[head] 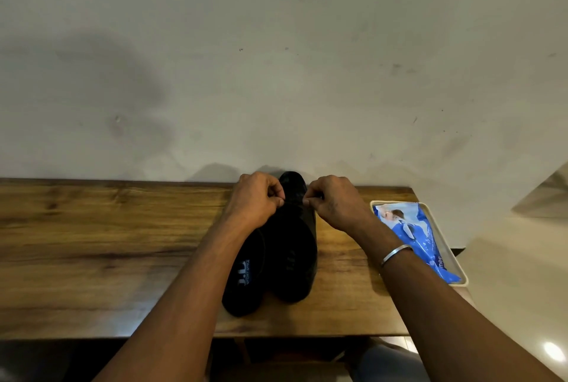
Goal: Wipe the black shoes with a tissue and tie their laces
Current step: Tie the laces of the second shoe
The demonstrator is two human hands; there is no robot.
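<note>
- Left forearm (196, 283) hides part of the shoes (295, 258).
- Wipes pack (412, 231) lies in a tray (447, 246) at right.
- Shoes black, side by side on the table (92, 243); left hand (258, 197) and right hand (335, 201) pinch a lace (294, 201).

We see both shoes (295, 258) black all over, their laces (294, 201) black too. Inside one of them we find a blue label (244, 272) with white lettering. The desk (92, 243) is warm brown wood, streaked with darker grain. We note a blue and white tissue pack (415, 234) in a cream tray (447, 243), a silver bangle (395, 254), and an off-white wall (276, 74) marked with dark scuffs and grey smudges. Below the desk edge we make out grey-blue trousers (390, 363).
</note>
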